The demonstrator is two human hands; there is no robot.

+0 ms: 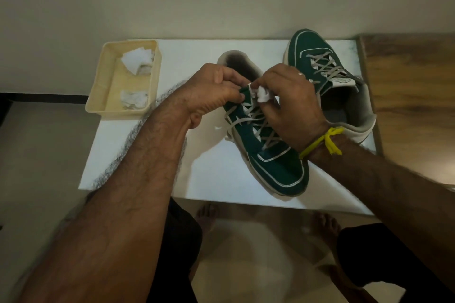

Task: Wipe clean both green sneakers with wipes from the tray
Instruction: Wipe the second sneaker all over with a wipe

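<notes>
A green sneaker (275,167) with grey laces lies in the middle of the white table (152,155), toe towards me. My left hand (211,91) pinches its tongue near the collar. My right hand (290,101) grips a crumpled white wipe (263,94) pressed against that tongue. The second green sneaker (317,56) lies at the back right, toe away from me, untouched. A cream tray (108,81) at the back left holds white wipes (136,60) and more wipes (134,99).
A wooden surface (413,96) adjoins the table on the right. A plain wall stands behind the table. My bare feet (206,214) and dark shorts show below the table's front edge. A small white scrap (218,127) lies beside the near sneaker.
</notes>
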